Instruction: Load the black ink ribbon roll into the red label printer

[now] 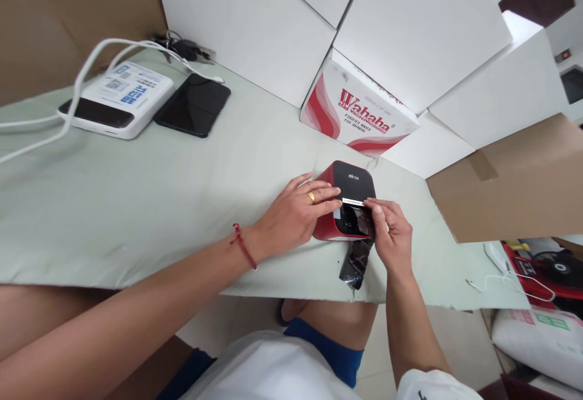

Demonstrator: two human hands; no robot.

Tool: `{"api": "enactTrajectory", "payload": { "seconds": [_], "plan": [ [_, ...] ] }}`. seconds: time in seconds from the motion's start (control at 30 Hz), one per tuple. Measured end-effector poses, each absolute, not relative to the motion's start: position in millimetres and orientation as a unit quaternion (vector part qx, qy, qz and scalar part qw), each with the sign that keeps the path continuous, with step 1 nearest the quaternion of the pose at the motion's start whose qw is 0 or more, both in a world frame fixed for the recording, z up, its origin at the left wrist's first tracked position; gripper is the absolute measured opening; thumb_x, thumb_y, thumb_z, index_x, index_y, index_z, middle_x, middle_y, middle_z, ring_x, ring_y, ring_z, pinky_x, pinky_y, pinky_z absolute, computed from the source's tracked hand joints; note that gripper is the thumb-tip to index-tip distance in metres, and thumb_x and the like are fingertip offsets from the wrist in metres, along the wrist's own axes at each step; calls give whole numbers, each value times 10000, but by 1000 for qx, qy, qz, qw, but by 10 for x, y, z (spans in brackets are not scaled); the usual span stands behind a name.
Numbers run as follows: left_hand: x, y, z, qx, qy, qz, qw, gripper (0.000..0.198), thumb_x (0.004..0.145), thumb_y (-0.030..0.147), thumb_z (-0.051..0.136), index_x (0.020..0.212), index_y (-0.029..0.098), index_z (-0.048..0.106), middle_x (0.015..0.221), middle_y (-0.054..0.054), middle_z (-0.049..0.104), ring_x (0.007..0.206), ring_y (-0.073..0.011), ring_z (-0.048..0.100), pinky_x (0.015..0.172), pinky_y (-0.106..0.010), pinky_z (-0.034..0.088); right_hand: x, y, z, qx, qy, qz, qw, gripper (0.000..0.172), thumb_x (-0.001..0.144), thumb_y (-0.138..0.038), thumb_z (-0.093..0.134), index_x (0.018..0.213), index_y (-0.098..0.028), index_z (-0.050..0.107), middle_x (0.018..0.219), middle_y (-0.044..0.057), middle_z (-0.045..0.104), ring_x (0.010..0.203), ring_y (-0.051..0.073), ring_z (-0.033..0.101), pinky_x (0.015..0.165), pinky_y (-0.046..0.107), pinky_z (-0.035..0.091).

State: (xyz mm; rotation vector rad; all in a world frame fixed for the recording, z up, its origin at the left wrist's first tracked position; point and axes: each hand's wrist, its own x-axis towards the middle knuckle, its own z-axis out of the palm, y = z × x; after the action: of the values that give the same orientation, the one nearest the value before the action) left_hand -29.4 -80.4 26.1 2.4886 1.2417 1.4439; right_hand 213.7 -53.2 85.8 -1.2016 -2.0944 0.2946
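A small red-and-black boxy device (pixel 353 187) stands on the cloth-covered table, with a thin white sticker strip (pixel 351 201) across its black top. My left hand (pixel 296 209) lies against its left side, fingers stretched out and fingertips on the top. The thumb and fingers of my right hand (pixel 392 230) are pinched together at the right end of the strip; whatever is between them is too small to make out. A crumpled, glossy black strip (pixel 356 264) hangs below the device's front, near the table edge.
Behind the device stands a Wahaha water carton (pixel 359 108) among stacked white boxes (pixel 419 23). At left are a white router-like device (pixel 122 93) with cables, a black phone (pixel 194 104) and keys (pixel 191 50). A brown carton (pixel 514 181) sits at right.
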Motion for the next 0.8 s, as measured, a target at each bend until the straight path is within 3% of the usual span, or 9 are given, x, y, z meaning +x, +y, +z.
{"api": "enactTrajectory", "payload": {
  "seconds": [0.2, 0.33, 0.47, 0.63, 0.8],
  "plan": [
    [-366, -805, 294, 792, 366, 486, -41, 430, 876, 5, 486, 1122, 247, 741, 1429, -84, 627, 1364, -252, 514, 1112, -484, 466, 2164, -824, 777, -395, -826, 105, 389, 270, 1018, -182, 541, 1138, -274, 765, 1197, 60, 759, 1158, 224, 687, 1147, 547, 457],
    [-394, -807, 330, 800, 362, 477, -40, 484, 842, -25, 462, 1132, 242, 741, 1102, -74, 703, 1022, -192, 609, 873, -339, 545, 2208, -928, 759, -357, -852, 87, 372, 296, 988, -138, 554, 1156, -273, 758, 1155, 68, 772, 1120, 243, 702, 1060, 544, 523],
    [-401, -832, 353, 815, 383, 433, 22, 508, 837, -4, 452, 1176, 238, 742, 810, -12, 700, 835, -157, 623, 661, -235, 482, 2215, -931, 770, -362, -852, 91, 367, 308, 982, -136, 557, 1168, -279, 756, 1156, 73, 775, 1122, 252, 702, 1043, 545, 535],
    [-393, -900, 351, 813, 431, 386, 68, 616, 748, -13, 472, 1217, 283, 740, 743, 50, 728, 633, -104, 629, 557, -218, 401, 2198, -930, 781, -372, -847, 93, 367, 295, 979, -150, 562, 1138, -295, 763, 1129, 69, 782, 1089, 261, 712, 1015, 547, 549],
    [-368, -930, 359, 813, 443, 374, 45, 637, 710, -12, 486, 1206, 289, 747, 705, 64, 737, 580, -115, 631, 529, -240, 368, 2192, -877, 910, -371, -855, 102, 347, 225, 977, -171, 592, 1032, -281, 780, 1034, 59, 795, 986, 246, 724, 902, 473, 584]
  ]
}}
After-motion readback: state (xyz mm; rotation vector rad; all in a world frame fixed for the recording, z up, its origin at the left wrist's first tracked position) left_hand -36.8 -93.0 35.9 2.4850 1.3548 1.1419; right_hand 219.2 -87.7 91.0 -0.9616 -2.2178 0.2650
